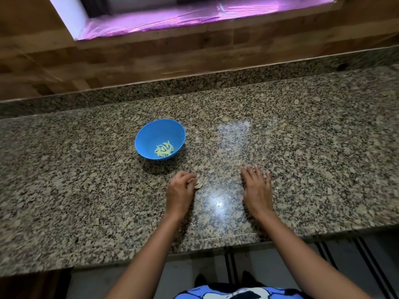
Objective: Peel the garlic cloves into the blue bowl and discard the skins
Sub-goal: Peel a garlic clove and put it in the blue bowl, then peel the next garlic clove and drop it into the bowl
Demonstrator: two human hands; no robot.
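A blue bowl (160, 138) stands on the speckled granite counter (302, 137) and holds several pale peeled garlic cloves (164, 149). Below and to its right my left hand (180, 193) rests on the counter with its fingers curled, pinching bits of papery garlic skin (197, 184) at the fingertips. Further right, my right hand (257, 186) lies flat on the stone, palm down, fingers straight and slightly blurred, holding nothing.
The counter's front edge (216, 249) runs just below my forearms. A raised granite ledge and wooden wall (151, 61) close the back. A bright glare spot (219, 204) sits between my hands.
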